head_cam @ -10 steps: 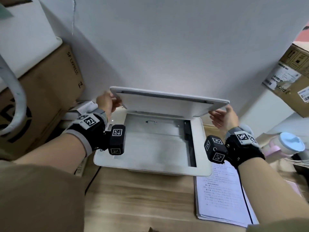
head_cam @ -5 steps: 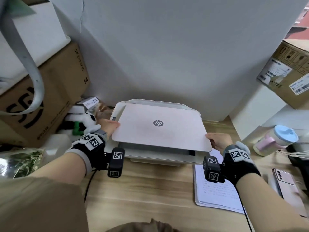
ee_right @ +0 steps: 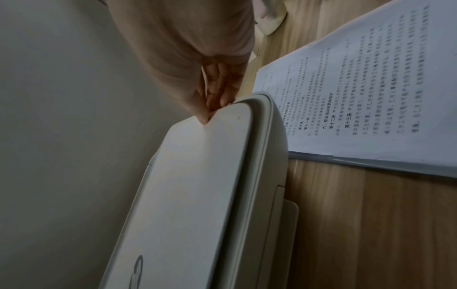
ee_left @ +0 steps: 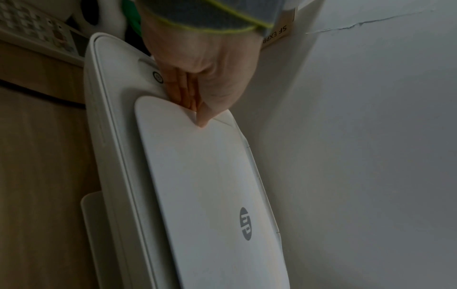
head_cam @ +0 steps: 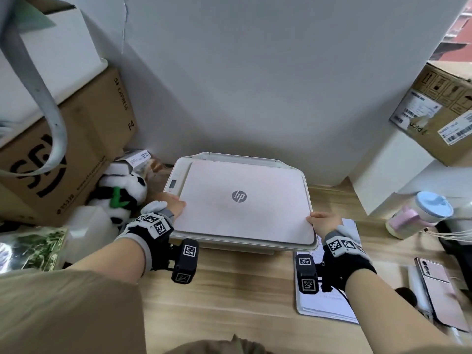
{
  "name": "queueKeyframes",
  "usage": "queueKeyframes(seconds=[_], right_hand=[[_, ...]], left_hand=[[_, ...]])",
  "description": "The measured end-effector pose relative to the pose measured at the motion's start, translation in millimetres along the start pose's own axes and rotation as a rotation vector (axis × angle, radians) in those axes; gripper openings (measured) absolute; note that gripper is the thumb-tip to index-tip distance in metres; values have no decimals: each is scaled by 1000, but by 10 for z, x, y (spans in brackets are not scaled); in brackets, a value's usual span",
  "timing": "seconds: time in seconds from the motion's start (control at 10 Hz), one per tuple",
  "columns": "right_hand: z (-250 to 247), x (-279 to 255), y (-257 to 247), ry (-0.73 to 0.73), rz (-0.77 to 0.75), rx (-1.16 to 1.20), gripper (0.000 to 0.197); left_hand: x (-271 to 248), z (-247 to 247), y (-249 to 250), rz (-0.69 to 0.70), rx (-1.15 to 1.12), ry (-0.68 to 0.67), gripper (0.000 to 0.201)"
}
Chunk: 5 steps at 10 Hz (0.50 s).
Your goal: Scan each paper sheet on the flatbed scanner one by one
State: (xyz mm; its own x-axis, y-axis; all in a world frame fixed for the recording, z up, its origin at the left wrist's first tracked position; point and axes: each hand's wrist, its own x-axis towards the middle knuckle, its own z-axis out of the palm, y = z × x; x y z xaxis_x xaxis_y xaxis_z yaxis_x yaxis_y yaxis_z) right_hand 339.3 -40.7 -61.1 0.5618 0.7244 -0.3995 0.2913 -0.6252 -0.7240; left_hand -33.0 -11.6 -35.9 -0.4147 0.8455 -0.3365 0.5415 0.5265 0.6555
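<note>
A white HP flatbed scanner [head_cam: 176, 175] stands on the wooden desk against the wall, with its lid [head_cam: 242, 200] lying flat. My left hand [head_cam: 173, 204] pinches the lid's front left corner, thumb on top [ee_left: 203, 119] and fingers under the edge. My right hand [head_cam: 321, 221] pinches the front right corner [ee_right: 237, 115] the same way. Whatever lies on the glass is hidden by the lid. A stack of printed paper sheets [head_cam: 329, 306] lies on the desk just right of the scanner, partly under my right wrist; its printed text [ee_right: 371, 97] shows in the right wrist view.
Cardboard boxes [head_cam: 84, 149] and a panda plush [head_cam: 122, 192] crowd the scanner's left side. On the right stand a white block with a labelled box [head_cam: 439, 111], a pink cup with a blue lid [head_cam: 421, 213] and a pink phone [head_cam: 439, 284]. Bare desk [head_cam: 229, 290] lies in front.
The lid has come down from steeply raised to flat on the scanner. Both hands followed it down, still holding its front corners.
</note>
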Motion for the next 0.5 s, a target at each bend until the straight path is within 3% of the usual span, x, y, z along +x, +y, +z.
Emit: queueKeyframes(seconds=[0.3, 0.5], right_hand=[[-20, -141, -69, 10, -52, -101, 16], [17, -53, -265, 24, -108, 63, 23]], left_hand=[[53, 37, -18, -11, 32, -5, 37], [124, -4, 130, 50, -144, -12, 46]])
